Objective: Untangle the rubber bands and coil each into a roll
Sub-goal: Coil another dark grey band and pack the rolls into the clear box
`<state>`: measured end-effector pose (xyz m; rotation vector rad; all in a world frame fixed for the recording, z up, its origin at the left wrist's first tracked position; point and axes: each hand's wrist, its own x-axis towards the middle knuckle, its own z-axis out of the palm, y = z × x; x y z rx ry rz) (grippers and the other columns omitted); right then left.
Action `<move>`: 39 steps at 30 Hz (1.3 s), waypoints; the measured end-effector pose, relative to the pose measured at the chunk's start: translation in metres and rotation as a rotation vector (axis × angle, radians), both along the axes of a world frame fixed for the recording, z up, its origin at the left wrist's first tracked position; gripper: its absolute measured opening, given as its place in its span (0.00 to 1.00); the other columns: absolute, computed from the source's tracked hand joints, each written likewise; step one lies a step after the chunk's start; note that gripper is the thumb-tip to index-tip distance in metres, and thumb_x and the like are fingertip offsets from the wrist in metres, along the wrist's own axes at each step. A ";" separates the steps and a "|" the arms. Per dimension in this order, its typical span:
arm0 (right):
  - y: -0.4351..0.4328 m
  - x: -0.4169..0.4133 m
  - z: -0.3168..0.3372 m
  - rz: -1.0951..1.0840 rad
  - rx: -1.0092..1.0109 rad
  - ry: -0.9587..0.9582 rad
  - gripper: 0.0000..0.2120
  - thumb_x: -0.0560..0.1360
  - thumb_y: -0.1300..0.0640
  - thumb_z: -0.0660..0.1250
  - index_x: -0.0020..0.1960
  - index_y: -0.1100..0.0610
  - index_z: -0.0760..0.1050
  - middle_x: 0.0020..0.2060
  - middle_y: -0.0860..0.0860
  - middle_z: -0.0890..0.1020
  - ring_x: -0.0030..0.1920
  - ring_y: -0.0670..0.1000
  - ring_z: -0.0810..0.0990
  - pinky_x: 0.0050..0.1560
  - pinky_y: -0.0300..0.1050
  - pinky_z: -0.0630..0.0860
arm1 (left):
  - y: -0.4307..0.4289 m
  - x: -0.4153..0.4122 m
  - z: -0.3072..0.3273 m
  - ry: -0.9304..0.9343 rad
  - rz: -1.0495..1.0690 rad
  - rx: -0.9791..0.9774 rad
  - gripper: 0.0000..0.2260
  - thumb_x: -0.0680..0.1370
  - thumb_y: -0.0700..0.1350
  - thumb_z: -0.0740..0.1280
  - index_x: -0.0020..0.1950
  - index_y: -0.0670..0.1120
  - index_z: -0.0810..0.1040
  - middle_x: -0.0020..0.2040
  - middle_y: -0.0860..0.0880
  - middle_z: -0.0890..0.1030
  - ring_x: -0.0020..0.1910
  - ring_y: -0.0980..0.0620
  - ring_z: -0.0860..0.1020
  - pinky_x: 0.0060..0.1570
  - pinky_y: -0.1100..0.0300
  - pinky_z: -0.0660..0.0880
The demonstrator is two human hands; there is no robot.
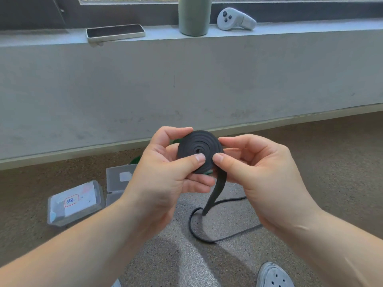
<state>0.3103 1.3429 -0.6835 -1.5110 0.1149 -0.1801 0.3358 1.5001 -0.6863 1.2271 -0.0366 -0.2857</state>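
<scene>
A black rubber band is wound into a flat spiral roll (199, 145) held up in front of me. My left hand (165, 175) grips the roll, thumb pressed on its face and fingers curled behind. My right hand (259, 172) pinches the roll's right edge with thumb and fingers. The band's loose tail (215, 191) hangs from the roll's lower edge down to the floor, where it lies in a loop (207, 239). A bit of green band (135, 160) shows on the floor behind my left hand, mostly hidden.
Clear plastic boxes sit on the floor at left, one with a red-framed label (72, 201), another (118, 179) behind it. A phone (115, 32), a grey-green bottle (194, 15) and a white controller (235, 19) rest on the window ledge. A grey shoe (273, 276) is at bottom right.
</scene>
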 end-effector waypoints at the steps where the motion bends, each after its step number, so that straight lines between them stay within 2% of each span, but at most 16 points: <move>1: 0.000 0.000 -0.001 -0.008 -0.007 0.001 0.09 0.71 0.69 0.75 0.47 0.57 0.84 0.40 0.58 0.87 0.44 0.60 0.87 0.51 0.61 0.83 | -0.001 -0.002 -0.001 0.008 -0.005 0.004 0.17 0.77 0.30 0.67 0.59 0.48 0.73 0.41 0.44 0.85 0.25 0.44 0.80 0.26 0.55 0.79; 5: -0.005 0.001 -0.001 -0.008 -0.017 0.039 0.08 0.72 0.70 0.73 0.49 0.61 0.84 0.40 0.59 0.87 0.43 0.59 0.86 0.48 0.55 0.84 | 0.003 -0.001 0.000 0.056 -0.096 0.058 0.14 0.78 0.33 0.67 0.58 0.48 0.71 0.44 0.41 0.84 0.27 0.40 0.80 0.25 0.54 0.78; 8: -0.011 0.004 0.004 0.012 -0.019 0.066 0.08 0.72 0.71 0.72 0.50 0.62 0.84 0.41 0.59 0.87 0.42 0.57 0.85 0.45 0.50 0.84 | 0.012 0.007 0.003 -0.013 -0.138 0.201 0.12 0.78 0.33 0.69 0.56 0.47 0.73 0.46 0.40 0.83 0.27 0.40 0.80 0.26 0.53 0.78; 11: -0.013 0.007 0.009 0.085 -0.035 0.067 0.09 0.73 0.71 0.71 0.50 0.62 0.84 0.41 0.58 0.87 0.41 0.54 0.86 0.44 0.48 0.84 | 0.014 0.009 0.004 -0.107 -0.171 0.257 0.18 0.74 0.31 0.73 0.58 0.49 0.77 0.49 0.39 0.82 0.28 0.41 0.81 0.29 0.51 0.79; 14: -0.014 0.007 0.011 0.119 -0.016 0.057 0.09 0.74 0.71 0.70 0.50 0.61 0.84 0.42 0.56 0.88 0.42 0.52 0.86 0.43 0.48 0.84 | 0.014 0.006 0.004 -0.162 -0.214 0.230 0.24 0.68 0.34 0.73 0.60 0.54 0.80 0.46 0.43 0.83 0.28 0.43 0.80 0.31 0.52 0.81; 18: -0.013 0.007 0.011 0.139 0.078 0.063 0.10 0.73 0.68 0.70 0.53 0.61 0.83 0.44 0.61 0.87 0.44 0.56 0.85 0.47 0.53 0.83 | 0.013 0.005 0.004 -0.126 -0.150 0.122 0.25 0.66 0.33 0.74 0.60 0.54 0.82 0.47 0.39 0.83 0.27 0.44 0.80 0.30 0.55 0.80; 20: -0.011 0.006 0.009 0.160 0.103 0.069 0.14 0.71 0.67 0.71 0.56 0.62 0.82 0.45 0.64 0.86 0.44 0.56 0.85 0.49 0.55 0.83 | 0.012 0.004 0.004 -0.098 -0.116 0.082 0.26 0.66 0.33 0.74 0.60 0.53 0.83 0.46 0.39 0.84 0.26 0.45 0.79 0.29 0.56 0.80; 22: -0.010 0.006 0.008 0.159 0.098 0.070 0.14 0.72 0.69 0.71 0.57 0.61 0.82 0.44 0.65 0.85 0.43 0.57 0.84 0.48 0.56 0.84 | 0.010 0.003 0.003 -0.085 -0.108 0.068 0.26 0.66 0.33 0.73 0.61 0.52 0.82 0.46 0.39 0.84 0.26 0.46 0.80 0.27 0.57 0.79; 27: -0.013 0.005 0.009 0.148 0.064 0.051 0.14 0.71 0.70 0.71 0.56 0.62 0.82 0.43 0.69 0.83 0.39 0.60 0.82 0.41 0.48 0.83 | 0.011 0.006 0.003 -0.094 -0.192 0.147 0.26 0.67 0.34 0.74 0.61 0.53 0.79 0.42 0.40 0.85 0.26 0.46 0.79 0.28 0.56 0.79; 32: -0.012 0.004 0.010 0.175 0.067 0.037 0.16 0.67 0.65 0.72 0.54 0.61 0.83 0.41 0.64 0.85 0.38 0.59 0.83 0.40 0.46 0.82 | 0.013 0.008 0.003 -0.139 -0.212 0.203 0.26 0.66 0.35 0.76 0.60 0.52 0.78 0.44 0.34 0.84 0.32 0.39 0.81 0.31 0.54 0.79; 35: -0.012 0.004 0.009 0.164 0.044 0.035 0.14 0.68 0.67 0.73 0.53 0.61 0.83 0.39 0.63 0.85 0.37 0.57 0.83 0.39 0.45 0.82 | 0.013 0.007 0.003 -0.163 -0.202 0.230 0.25 0.67 0.33 0.77 0.60 0.51 0.78 0.43 0.36 0.85 0.35 0.32 0.82 0.32 0.53 0.80; 39: -0.015 0.008 0.010 0.180 -0.023 0.065 0.11 0.71 0.70 0.72 0.52 0.62 0.81 0.40 0.66 0.84 0.37 0.56 0.84 0.39 0.44 0.81 | 0.014 0.009 0.006 -0.162 -0.194 0.328 0.22 0.71 0.29 0.75 0.58 0.50 0.78 0.41 0.42 0.85 0.29 0.43 0.80 0.29 0.55 0.78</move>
